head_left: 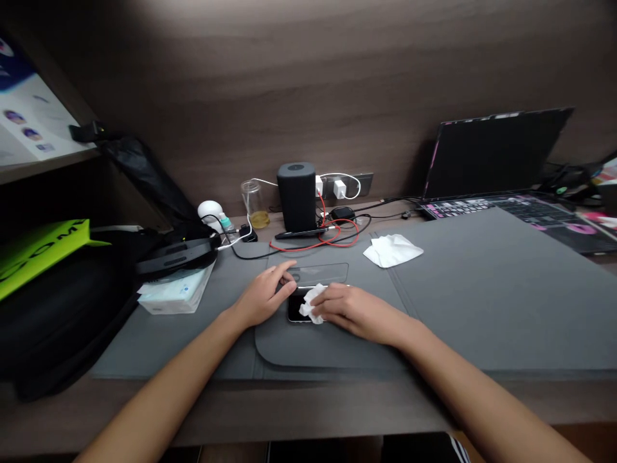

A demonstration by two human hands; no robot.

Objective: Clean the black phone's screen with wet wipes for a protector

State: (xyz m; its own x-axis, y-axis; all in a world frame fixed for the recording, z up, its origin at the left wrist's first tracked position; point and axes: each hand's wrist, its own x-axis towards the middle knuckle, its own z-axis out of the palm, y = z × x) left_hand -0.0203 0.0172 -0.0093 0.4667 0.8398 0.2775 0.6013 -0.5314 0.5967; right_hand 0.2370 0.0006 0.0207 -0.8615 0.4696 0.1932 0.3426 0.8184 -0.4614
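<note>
With the phone taken as the dial's centre, a tissue pack is seen at nine o'clock, partly covered by a dark device. The left forearm is angled in from between seven and eight, and the left hand is held palm down at nine, just beside the phone. Its index finger is stretched toward two, over the near-left end of a clear sheet; the thumb is lowered at the phone's upper left corner, with a gap left between thumb and index finger. Whether anything is gripped by this hand cannot be told.

The phone is laid flat, dark screen up, on the grey mat that is spread over the bench. The clear sheet is placed at twelve, just behind it. A crumpled tissue is pinched against the screen by the right hand, which is set at three, fingers bent toward nine, its forearm brought in from four. At two, a white wipe is spread, with an opened laptop farther out.
</note>
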